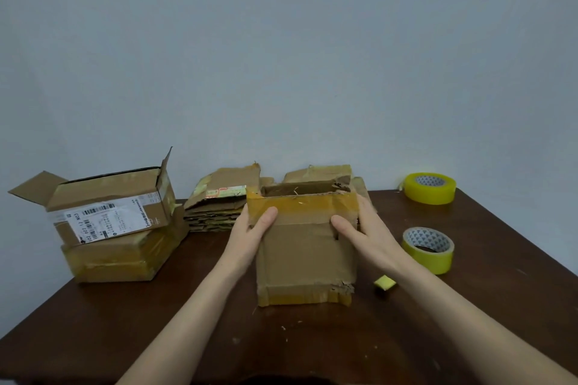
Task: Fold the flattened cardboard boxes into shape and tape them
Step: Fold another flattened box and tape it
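Note:
A small worn cardboard box point(305, 256) stands upright at the middle of the table, open at the top, with old yellow tape along its upper and lower edges. My left hand point(253, 228) grips its upper left side, thumb on the front face. My right hand point(359, 228) grips the upper right side, thumb across the front. A stack of flattened cardboard boxes point(219, 206) lies behind it, against the wall. Two rolls of yellow tape sit on the right: one far point(430, 188), one nearer point(428, 249).
Two shaped boxes are stacked at the left: a labelled one with open flaps point(106, 209) on a taped one point(115, 259). A small yellow scrap of tape point(385, 283) lies right of the held box. The dark wooden table point(125, 322) ends at a blue-grey wall.

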The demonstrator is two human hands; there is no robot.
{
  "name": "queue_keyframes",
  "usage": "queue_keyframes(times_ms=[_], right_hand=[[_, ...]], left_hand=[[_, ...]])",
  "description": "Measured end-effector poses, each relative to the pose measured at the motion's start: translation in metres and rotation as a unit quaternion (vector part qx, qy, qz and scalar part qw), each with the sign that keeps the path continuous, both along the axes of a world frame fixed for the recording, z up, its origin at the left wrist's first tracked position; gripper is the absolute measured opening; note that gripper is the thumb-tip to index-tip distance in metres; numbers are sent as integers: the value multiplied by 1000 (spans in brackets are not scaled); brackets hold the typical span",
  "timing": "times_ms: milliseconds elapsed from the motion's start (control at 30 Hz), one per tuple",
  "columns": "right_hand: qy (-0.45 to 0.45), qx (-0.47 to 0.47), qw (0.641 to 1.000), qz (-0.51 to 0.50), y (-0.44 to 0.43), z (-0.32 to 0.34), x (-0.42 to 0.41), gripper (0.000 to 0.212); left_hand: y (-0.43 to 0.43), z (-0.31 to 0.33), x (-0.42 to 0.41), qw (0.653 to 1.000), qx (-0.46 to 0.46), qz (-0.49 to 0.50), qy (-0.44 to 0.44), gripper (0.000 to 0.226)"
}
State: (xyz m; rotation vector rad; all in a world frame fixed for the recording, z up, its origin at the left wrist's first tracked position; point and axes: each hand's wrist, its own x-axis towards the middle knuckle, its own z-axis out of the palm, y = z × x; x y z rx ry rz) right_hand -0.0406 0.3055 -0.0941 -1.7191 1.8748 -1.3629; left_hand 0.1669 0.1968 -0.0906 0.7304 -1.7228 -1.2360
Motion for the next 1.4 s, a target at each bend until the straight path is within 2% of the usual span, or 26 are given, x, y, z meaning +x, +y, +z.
queue_keyframes(times_ms=[67, 167, 233, 267, 333, 400, 467, 533, 667, 767, 867, 967, 1033, 1133, 1233, 1267, 1333, 1400], right_hand=[[-61, -33, 998, -5, 0, 0, 0, 75], [-140, -54, 989, -21, -5, 5, -8, 93], [-166, -24, 986, -16, -12, 10, -14, 105], [-174, -9, 985, -9, -17, 10, -17, 109], [-196, 10, 980, 18, -21, 13, -20, 108], [-202, 30, 978, 50, -19, 16, -25, 96], [-167, 56, 982, 63, -16, 18, -30, 77], [-126, 71, 988, 53, -14, 19, -34, 67], [-29, 59, 996, 57, -8, 28, -33, 72], [85, 113, 987, 74, -9, 34, -33, 58], [192, 157, 966, 78, -12, 32, -29, 71], [196, 140, 968, 77, -17, 22, -21, 62], [186, 131, 971, 72, -22, 14, -18, 63], [159, 120, 978, 63, -28, 3, -14, 65], [170, 146, 972, 71, -29, -8, -14, 70], [179, 159, 968, 74, -29, -8, -14, 72], [241, 184, 951, 60, -29, -5, -14, 74], [362, 191, 912, 22, -31, 1, -10, 74]], left_hand=[[2, 1, -5, 999, -24, 25, 7, 77], [6, 7, -11, 996, -64, 55, 26, 53], [5, 15, -12, 996, -61, 62, 29, 60], [2, 16, -12, 997, -57, 55, 16, 59], [-8, 17, -10, 997, -53, 29, -45, 45], [-13, 18, -8, 995, -53, 2, -89, 35], [-14, 19, -8, 992, -62, -11, -107, 29], [-15, 21, -9, 988, -80, -30, -125, 33], [-20, 25, -14, 965, -127, -70, -217, 33], [-24, 26, -10, 954, -166, -74, -239, 35], [-27, 9, 0, 946, -168, -85, -264, 34], [-24, -4, 0, 942, -196, -21, -273, 35], [-19, 2, -9, 905, -276, 50, -321, 34], [-9, 10, -25, 850, -336, 17, -406, 47], [-6, -1, -36, 752, -401, 4, -522, 70], [-8, -4, -37, 731, -418, 14, -539, 73], [-12, -7, -38, 722, -423, 22, -548, 73], [-14, -7, -40, 719, -421, 16, -553, 72]])
